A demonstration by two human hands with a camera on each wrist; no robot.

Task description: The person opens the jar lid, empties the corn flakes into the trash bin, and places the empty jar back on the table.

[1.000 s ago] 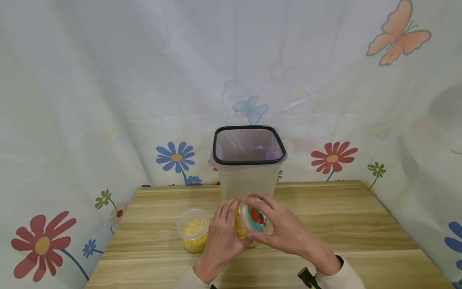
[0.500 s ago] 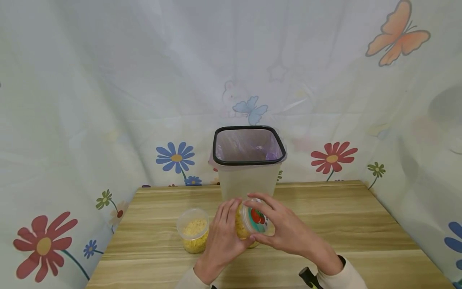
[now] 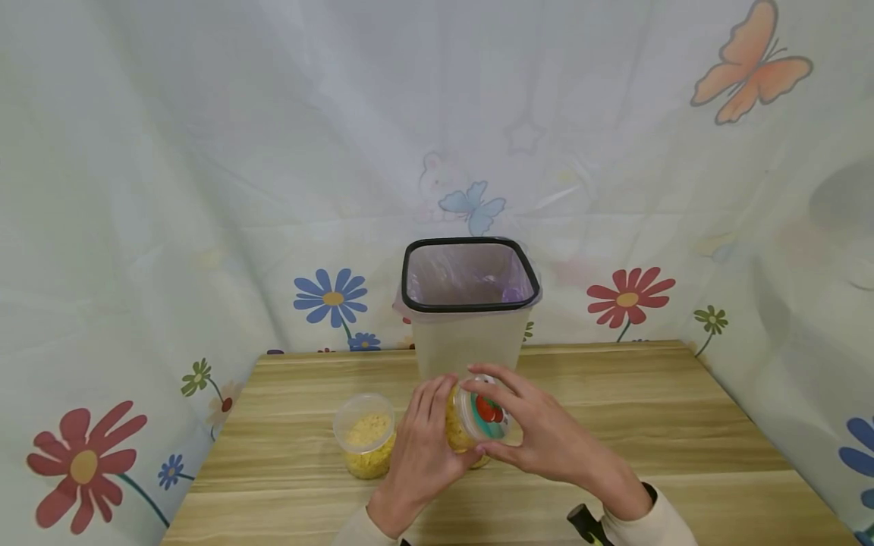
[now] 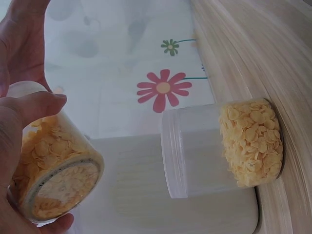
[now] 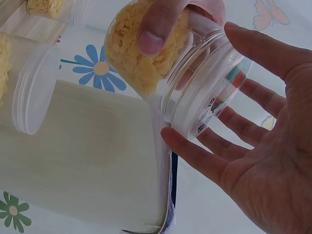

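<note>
In the head view my left hand (image 3: 426, 436) holds a clear plastic jar (image 3: 456, 421) of yellow flakes, tilted above the table. My right hand (image 3: 539, 428) has its thumb and fingers curled round the rim of the lid (image 3: 488, 413), which bears a red and green print. The lid sits on the jar's mouth; in the right wrist view the palm (image 5: 278, 161) faces it. An open jar (image 3: 367, 440) of flakes stands upright left of my hands. Another lidless jar (image 4: 224, 146), partly filled, stands on the table in the left wrist view; my hands mostly hide it in the head view.
A pale bin (image 3: 471, 337) with a black rim and a purple liner stands behind my hands. The wood-grain tabletop (image 3: 635, 425) runs back to a printed curtain (image 3: 614, 189) with flowers and butterflies.
My right wrist has shifted very slightly to the right, and the lid with it. Both hands keep their hold; the jar on the left stands where it was.
</note>
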